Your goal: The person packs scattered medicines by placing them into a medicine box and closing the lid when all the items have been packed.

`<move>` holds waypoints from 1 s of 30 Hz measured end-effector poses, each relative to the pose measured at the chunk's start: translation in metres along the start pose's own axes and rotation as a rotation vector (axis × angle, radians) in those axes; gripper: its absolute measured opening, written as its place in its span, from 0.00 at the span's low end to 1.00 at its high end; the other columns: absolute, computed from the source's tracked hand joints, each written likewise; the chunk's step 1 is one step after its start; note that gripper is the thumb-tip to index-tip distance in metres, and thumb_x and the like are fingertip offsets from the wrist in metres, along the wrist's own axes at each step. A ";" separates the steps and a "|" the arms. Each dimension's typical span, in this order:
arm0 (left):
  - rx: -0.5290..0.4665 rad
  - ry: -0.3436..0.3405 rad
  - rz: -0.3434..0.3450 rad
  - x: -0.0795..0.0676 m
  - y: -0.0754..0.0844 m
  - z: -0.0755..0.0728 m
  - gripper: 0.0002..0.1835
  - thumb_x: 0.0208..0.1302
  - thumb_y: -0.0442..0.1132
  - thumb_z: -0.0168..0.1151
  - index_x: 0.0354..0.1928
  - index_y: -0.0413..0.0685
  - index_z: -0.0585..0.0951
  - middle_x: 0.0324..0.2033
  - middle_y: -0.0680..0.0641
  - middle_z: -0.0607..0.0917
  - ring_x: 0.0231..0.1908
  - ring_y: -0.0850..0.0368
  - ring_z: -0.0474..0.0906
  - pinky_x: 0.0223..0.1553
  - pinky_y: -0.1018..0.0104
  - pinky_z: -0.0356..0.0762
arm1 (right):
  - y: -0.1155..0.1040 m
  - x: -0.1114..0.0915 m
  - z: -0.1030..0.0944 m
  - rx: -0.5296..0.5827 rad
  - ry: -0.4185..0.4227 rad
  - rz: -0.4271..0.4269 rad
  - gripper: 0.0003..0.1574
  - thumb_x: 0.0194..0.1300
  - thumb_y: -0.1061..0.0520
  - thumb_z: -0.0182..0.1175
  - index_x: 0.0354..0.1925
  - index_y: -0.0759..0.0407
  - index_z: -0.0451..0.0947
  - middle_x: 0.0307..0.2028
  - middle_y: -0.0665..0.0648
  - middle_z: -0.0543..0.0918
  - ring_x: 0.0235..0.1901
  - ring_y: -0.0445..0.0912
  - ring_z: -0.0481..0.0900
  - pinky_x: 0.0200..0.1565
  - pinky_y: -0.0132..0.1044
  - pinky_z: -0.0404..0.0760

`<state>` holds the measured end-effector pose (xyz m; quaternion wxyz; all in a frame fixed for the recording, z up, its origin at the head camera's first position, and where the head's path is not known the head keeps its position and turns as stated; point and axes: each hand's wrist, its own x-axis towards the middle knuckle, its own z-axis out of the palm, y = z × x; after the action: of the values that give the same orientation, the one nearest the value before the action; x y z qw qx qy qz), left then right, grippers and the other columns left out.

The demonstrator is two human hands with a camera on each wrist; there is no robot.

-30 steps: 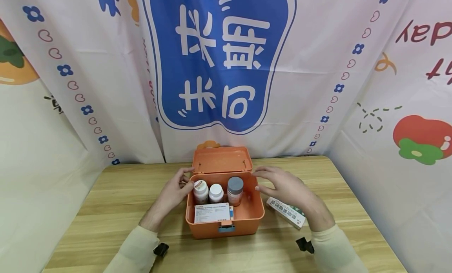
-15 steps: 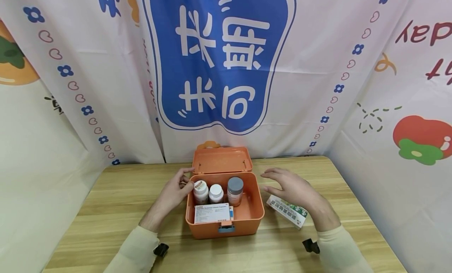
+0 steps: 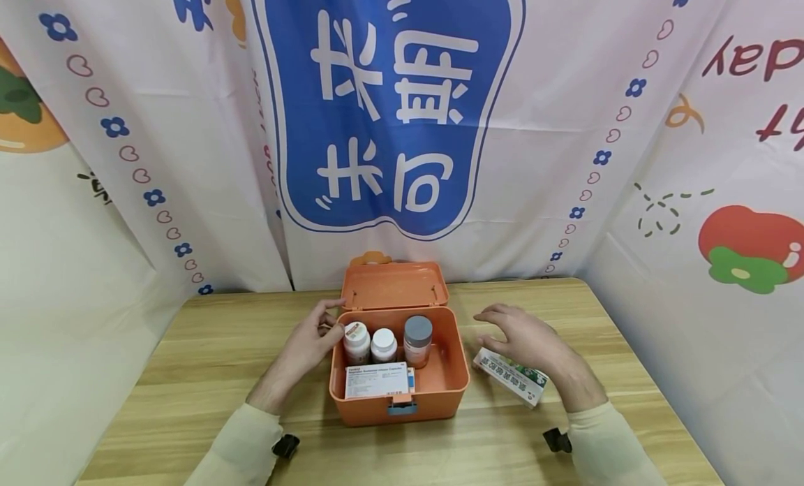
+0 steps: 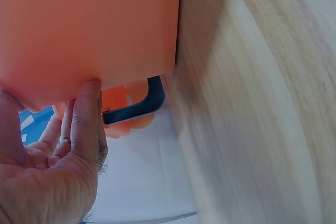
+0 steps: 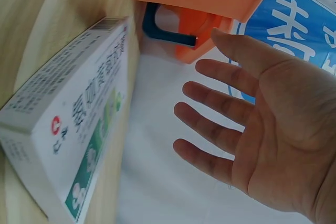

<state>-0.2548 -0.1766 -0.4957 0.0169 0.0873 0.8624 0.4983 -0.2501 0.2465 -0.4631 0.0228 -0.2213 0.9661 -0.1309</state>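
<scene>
An orange medicine box (image 3: 433, 409) stands on the table with its lid (image 3: 396, 285) tipped back. Inside are two white-capped bottles (image 3: 357, 344), a grey-capped jar (image 3: 417, 341) and, at the front, a white medicine carton (image 3: 377, 380). My left hand (image 3: 312, 341) holds the box at its rear left corner, thumb at the rim and a finger against the outer wall in the left wrist view. To the right of the box, my right hand (image 3: 524, 338) hovers with fingers spread, touching nothing. Below it lies a white and green medicine carton (image 5: 68, 114).
The wooden table (image 3: 188, 374) reaches back to a printed cloth backdrop (image 3: 534, 214). Dark handle (image 4: 139, 109) hangs behind the box near the tabletop. A blue-grey latch (image 3: 402, 408) sits at the box's front.
My right hand has drawn away from the box's right rim, moving rightward over the green and white carton. The left hand and the box have stayed put.
</scene>
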 end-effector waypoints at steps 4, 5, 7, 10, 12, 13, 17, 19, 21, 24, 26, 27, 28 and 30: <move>-0.002 0.001 0.002 0.000 0.001 0.000 0.29 0.73 0.36 0.59 0.75 0.52 0.70 0.44 0.40 0.85 0.39 0.58 0.82 0.38 0.70 0.79 | 0.005 -0.001 0.005 -0.004 -0.010 0.019 0.30 0.70 0.41 0.68 0.66 0.49 0.81 0.66 0.57 0.82 0.66 0.58 0.80 0.66 0.60 0.80; -0.003 0.002 0.000 0.000 0.001 0.000 0.29 0.74 0.36 0.59 0.75 0.52 0.70 0.44 0.40 0.85 0.39 0.58 0.82 0.39 0.70 0.79 | 0.006 -0.001 0.006 -0.005 -0.013 0.023 0.30 0.69 0.42 0.70 0.65 0.49 0.81 0.65 0.56 0.82 0.66 0.58 0.80 0.66 0.60 0.80; -0.007 0.002 0.000 0.000 0.002 0.000 0.29 0.73 0.36 0.59 0.75 0.52 0.70 0.44 0.40 0.85 0.39 0.58 0.82 0.39 0.70 0.79 | 0.008 -0.001 0.009 -0.002 -0.023 0.030 0.30 0.67 0.43 0.72 0.64 0.49 0.82 0.65 0.56 0.82 0.65 0.58 0.80 0.66 0.59 0.80; -0.008 0.002 0.000 0.000 0.001 -0.001 0.29 0.74 0.36 0.59 0.75 0.52 0.70 0.44 0.40 0.85 0.39 0.58 0.82 0.39 0.70 0.79 | 0.009 -0.002 0.013 0.005 -0.042 0.029 0.31 0.64 0.44 0.74 0.62 0.50 0.83 0.63 0.56 0.83 0.63 0.59 0.81 0.65 0.60 0.80; -0.007 0.001 0.001 0.000 0.001 -0.001 0.29 0.74 0.36 0.59 0.75 0.52 0.70 0.43 0.40 0.85 0.39 0.58 0.82 0.39 0.70 0.79 | 0.010 -0.002 0.016 0.010 -0.055 0.028 0.31 0.63 0.44 0.75 0.62 0.52 0.83 0.63 0.57 0.83 0.63 0.59 0.81 0.65 0.60 0.80; -0.006 0.001 0.002 0.000 0.001 0.000 0.29 0.74 0.36 0.59 0.74 0.52 0.70 0.43 0.40 0.85 0.39 0.58 0.82 0.39 0.70 0.79 | 0.010 -0.002 0.017 0.014 -0.061 0.030 0.32 0.62 0.45 0.75 0.62 0.52 0.83 0.64 0.58 0.82 0.63 0.59 0.81 0.65 0.60 0.80; 0.005 0.006 0.004 0.000 0.000 0.000 0.28 0.73 0.35 0.58 0.74 0.52 0.71 0.43 0.40 0.85 0.40 0.58 0.82 0.40 0.70 0.79 | 0.012 -0.004 0.022 0.027 -0.079 0.060 0.33 0.60 0.46 0.77 0.62 0.51 0.83 0.65 0.58 0.82 0.64 0.59 0.80 0.65 0.60 0.80; 0.009 0.009 0.003 0.001 0.000 0.000 0.28 0.73 0.35 0.58 0.74 0.52 0.71 0.43 0.40 0.85 0.40 0.57 0.82 0.40 0.70 0.79 | 0.012 -0.004 0.024 0.033 -0.093 0.078 0.34 0.59 0.46 0.77 0.63 0.50 0.82 0.65 0.58 0.81 0.64 0.59 0.79 0.64 0.60 0.81; 0.013 0.012 0.002 0.001 0.000 0.000 0.28 0.73 0.35 0.59 0.74 0.52 0.71 0.43 0.40 0.86 0.40 0.57 0.82 0.40 0.71 0.78 | 0.013 -0.005 0.025 0.039 -0.107 0.089 0.36 0.58 0.47 0.79 0.63 0.50 0.82 0.65 0.58 0.81 0.63 0.59 0.80 0.64 0.60 0.81; 0.016 0.014 0.002 0.000 0.000 0.000 0.28 0.73 0.35 0.58 0.74 0.52 0.71 0.43 0.40 0.85 0.40 0.57 0.82 0.41 0.71 0.79 | 0.013 -0.005 0.026 0.050 -0.131 0.104 0.39 0.56 0.47 0.80 0.64 0.50 0.81 0.65 0.57 0.80 0.63 0.58 0.80 0.63 0.59 0.82; 0.016 0.015 0.003 0.000 0.000 0.000 0.28 0.73 0.35 0.58 0.74 0.51 0.71 0.43 0.40 0.85 0.40 0.57 0.82 0.41 0.71 0.79 | 0.013 -0.006 0.027 0.058 -0.146 0.121 0.40 0.54 0.46 0.82 0.64 0.49 0.81 0.65 0.56 0.80 0.62 0.57 0.80 0.61 0.58 0.82; 0.016 0.014 0.002 0.000 0.000 0.000 0.28 0.73 0.35 0.58 0.74 0.51 0.71 0.43 0.40 0.85 0.41 0.57 0.82 0.41 0.71 0.79 | 0.013 -0.006 0.027 0.058 -0.154 0.127 0.41 0.53 0.46 0.82 0.64 0.49 0.81 0.65 0.56 0.80 0.62 0.57 0.80 0.61 0.58 0.82; 0.016 0.014 0.002 0.001 0.000 0.000 0.29 0.73 0.35 0.58 0.74 0.51 0.71 0.43 0.40 0.85 0.41 0.57 0.82 0.41 0.71 0.79 | 0.013 -0.007 0.027 0.061 -0.165 0.139 0.42 0.53 0.45 0.82 0.65 0.48 0.81 0.65 0.55 0.79 0.62 0.56 0.79 0.60 0.57 0.83; 0.017 0.013 0.002 0.000 0.000 0.001 0.29 0.73 0.35 0.58 0.74 0.51 0.71 0.43 0.40 0.85 0.41 0.57 0.82 0.40 0.71 0.79 | 0.012 -0.008 0.026 0.068 -0.184 0.159 0.44 0.52 0.45 0.83 0.66 0.46 0.80 0.66 0.54 0.78 0.62 0.54 0.78 0.59 0.56 0.83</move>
<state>-0.2552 -0.1762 -0.4960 0.0103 0.0849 0.8666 0.4916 -0.2450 0.2543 -0.4919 0.1293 -0.1543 0.9694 -0.1406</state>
